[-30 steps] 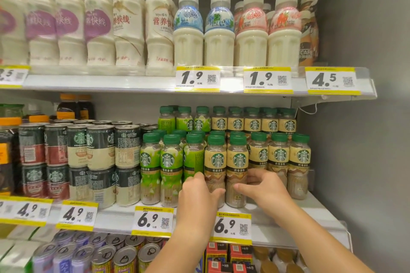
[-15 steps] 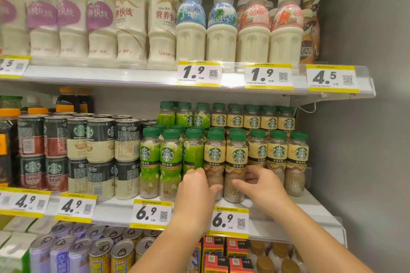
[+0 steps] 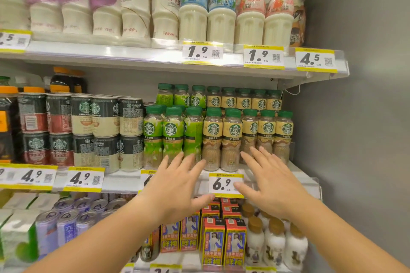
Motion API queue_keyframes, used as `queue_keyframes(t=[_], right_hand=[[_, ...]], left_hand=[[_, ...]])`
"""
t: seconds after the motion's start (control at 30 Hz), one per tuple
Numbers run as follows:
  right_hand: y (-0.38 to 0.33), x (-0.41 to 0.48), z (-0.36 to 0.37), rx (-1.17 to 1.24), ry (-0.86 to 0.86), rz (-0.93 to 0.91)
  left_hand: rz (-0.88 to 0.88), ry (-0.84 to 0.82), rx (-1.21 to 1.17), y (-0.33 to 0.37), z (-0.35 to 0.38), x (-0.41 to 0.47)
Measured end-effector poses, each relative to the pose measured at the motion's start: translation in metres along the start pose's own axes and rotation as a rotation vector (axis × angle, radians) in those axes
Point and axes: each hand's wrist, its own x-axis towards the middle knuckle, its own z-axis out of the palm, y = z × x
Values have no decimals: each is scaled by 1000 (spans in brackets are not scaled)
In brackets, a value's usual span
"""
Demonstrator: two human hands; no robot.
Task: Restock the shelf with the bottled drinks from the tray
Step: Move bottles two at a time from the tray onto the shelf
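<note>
On the middle shelf stand green-capped coffee bottles: green-labelled ones on the left and tan-labelled ones on the right, several rows deep. My left hand hovers in front of the green-labelled bottles with fingers spread and straight, holding nothing. Spread open too, my right hand is just in front of the tan-labelled bottles, fingertips near their bases. Neither hand grips a bottle. No tray is in view.
Stacked coffee cans fill the shelf's left part. White milk-drink bottles line the upper shelf. Cans, red cartons and small white bottles sit below. A grey wall closes the right side.
Both hands let go of the tan-labelled bottles and drew back from the shelf, fingers now spread open. The view has moved closer and slightly down.
</note>
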Motion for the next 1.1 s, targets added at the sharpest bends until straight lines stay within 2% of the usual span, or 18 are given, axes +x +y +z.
queue_keyframes(t=[0.23, 0.43, 0.7, 1.1], right_hand=[[-33, -71, 24, -36, -25, 11], [-62, -152, 67, -18, -114, 47], [-92, -261, 170, 63, -306, 46], [-126, -391, 351, 299, -723, 57]], left_hand=[[-24, -22, 42, 8, 33, -64], [40, -85, 14, 21, 78, -142], [123, -310, -108, 50, 192, -251], [-26, -710, -337, 96, 379, -345]])
